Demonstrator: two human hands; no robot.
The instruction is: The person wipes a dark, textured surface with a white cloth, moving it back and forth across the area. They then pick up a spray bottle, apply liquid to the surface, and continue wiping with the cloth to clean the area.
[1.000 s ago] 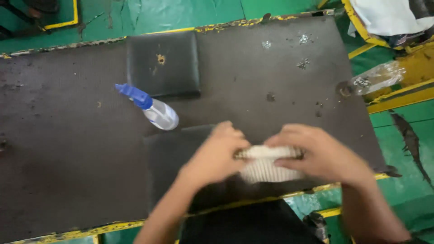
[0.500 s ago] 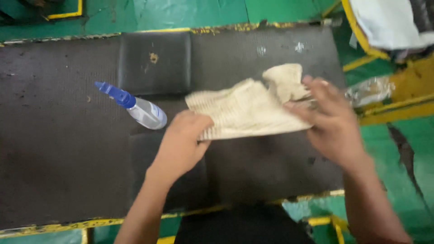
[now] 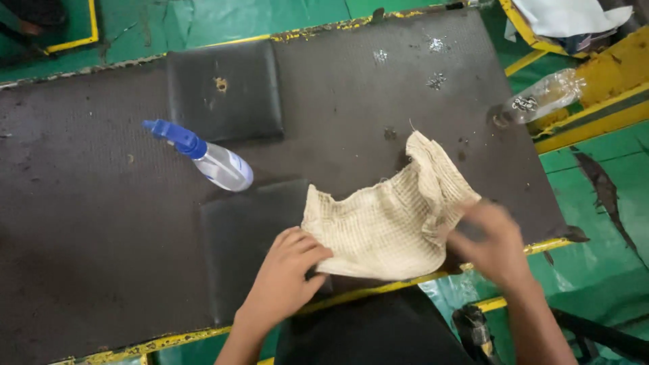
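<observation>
On your far left a blue-nozzled spray bottle (image 3: 203,157) lies on the dark workbench (image 3: 81,223), just beyond a black pad (image 3: 243,236). Your left hand (image 3: 284,277) pinches the near-left edge of the beige waffle-weave cloth (image 3: 385,223), which is spread over the pad's right side. Your right hand (image 3: 497,243), blurred, grips the cloth's right edge.

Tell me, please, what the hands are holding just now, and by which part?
Both hands hold the beige cloth: the left hand grips its lower left edge, the right hand its right side.
</observation>
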